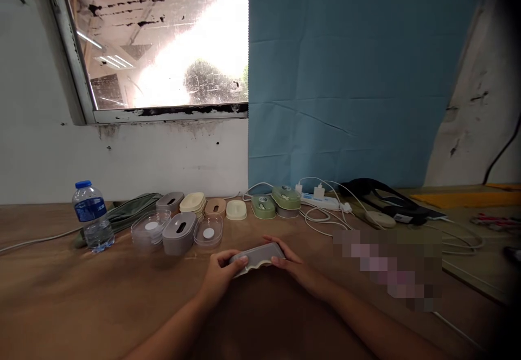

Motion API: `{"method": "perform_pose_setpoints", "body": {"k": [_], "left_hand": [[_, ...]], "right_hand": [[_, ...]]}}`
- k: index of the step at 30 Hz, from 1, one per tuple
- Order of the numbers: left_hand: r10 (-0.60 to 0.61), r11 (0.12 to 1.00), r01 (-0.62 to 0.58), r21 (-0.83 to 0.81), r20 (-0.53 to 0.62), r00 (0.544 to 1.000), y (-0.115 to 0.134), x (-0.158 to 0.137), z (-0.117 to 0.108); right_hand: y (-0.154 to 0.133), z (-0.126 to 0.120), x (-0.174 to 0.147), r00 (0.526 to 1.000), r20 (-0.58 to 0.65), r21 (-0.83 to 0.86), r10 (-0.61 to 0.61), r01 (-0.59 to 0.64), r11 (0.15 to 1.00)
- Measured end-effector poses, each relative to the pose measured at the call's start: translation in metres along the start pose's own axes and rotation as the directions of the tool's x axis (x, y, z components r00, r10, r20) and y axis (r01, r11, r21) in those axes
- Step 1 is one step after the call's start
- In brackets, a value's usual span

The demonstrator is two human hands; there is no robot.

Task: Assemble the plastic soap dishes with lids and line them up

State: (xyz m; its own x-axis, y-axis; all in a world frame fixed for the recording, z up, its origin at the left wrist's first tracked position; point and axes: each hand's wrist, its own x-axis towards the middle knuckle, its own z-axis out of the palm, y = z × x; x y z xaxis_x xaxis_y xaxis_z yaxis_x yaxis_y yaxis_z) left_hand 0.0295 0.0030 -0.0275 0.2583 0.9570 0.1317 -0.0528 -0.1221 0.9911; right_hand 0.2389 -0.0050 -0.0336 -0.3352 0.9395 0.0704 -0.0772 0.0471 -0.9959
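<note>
Between my two hands is a grey plastic box (260,253) with a wavy cream lower edge, held tilted just above the table. My left hand (224,266) grips its left end, thumb on the near face. Around the right end, my right hand (290,261) has its thumb in front and fingers behind. Beyond the hands stand a grey box with a slot (179,235), clear plastic trays (150,228) and another clear tray (209,231) with a white disc. Cream trays (192,202), a tan slotted box (215,207) and green-topped boxes (263,207) sit farther back.
On the brown table (101,300), a water bottle (93,216) stands left beside a dark green pouch (130,210). A power strip (319,201) with white cables lies at the back right, near a black strap (374,197). One right-hand patch is pixelated.
</note>
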Motion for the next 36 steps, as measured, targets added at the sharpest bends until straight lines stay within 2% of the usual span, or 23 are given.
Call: {"method": "perform_pose_setpoints", "body": {"k": [4, 9, 13, 16, 18, 21, 24, 30, 36], "left_hand": [[-0.028, 0.998, 0.024, -0.061, -0.051, 0.998, -0.003, -0.001, 0.004], [-0.07, 0.964, 0.032, -0.263, -0.138, 0.988, -0.013, 0.009, -0.004], [-0.069, 0.946, 0.004, -0.324, -0.19, 0.979, -0.018, 0.02, -0.015], [-0.064, 0.945, 0.0, -0.328, -0.186, 0.98, -0.018, 0.023, -0.02], [-0.052, 0.957, -0.004, -0.292, -0.181, 0.982, -0.017, 0.022, -0.02], [0.025, 0.983, -0.049, -0.176, -0.137, 0.99, -0.017, 0.021, -0.021], [0.108, 0.992, -0.112, -0.059, -0.067, 0.992, -0.018, 0.021, -0.024], [0.192, 0.97, -0.198, 0.139, 0.057, 0.98, -0.016, 0.018, -0.026], [0.205, 0.914, -0.281, 0.294, 0.266, 0.942, -0.011, 0.01, -0.026]], "right_hand": [[0.009, -0.007, 0.005, 0.999, 0.027, 0.047, -0.036, 0.035, 0.998], [0.015, -0.013, 0.009, 0.989, 0.055, -0.013, -0.138, 0.139, 0.99], [0.012, -0.011, 0.007, 0.986, 0.122, -0.091, -0.111, 0.122, 0.988], [0.012, -0.012, 0.006, 0.978, 0.182, -0.156, -0.102, 0.131, 0.979], [0.013, -0.014, 0.007, 0.968, 0.207, -0.286, -0.138, 0.195, 0.938], [0.011, -0.015, 0.006, 0.952, 0.246, -0.507, -0.179, 0.284, 0.814], [0.007, -0.013, 0.004, 0.948, 0.271, -0.604, -0.165, 0.301, 0.738], [0.008, -0.01, 0.002, 0.944, 0.278, -0.633, -0.177, 0.318, 0.706], [0.011, -0.011, 0.003, 0.954, 0.253, -0.65, -0.158, 0.289, 0.703]]}}
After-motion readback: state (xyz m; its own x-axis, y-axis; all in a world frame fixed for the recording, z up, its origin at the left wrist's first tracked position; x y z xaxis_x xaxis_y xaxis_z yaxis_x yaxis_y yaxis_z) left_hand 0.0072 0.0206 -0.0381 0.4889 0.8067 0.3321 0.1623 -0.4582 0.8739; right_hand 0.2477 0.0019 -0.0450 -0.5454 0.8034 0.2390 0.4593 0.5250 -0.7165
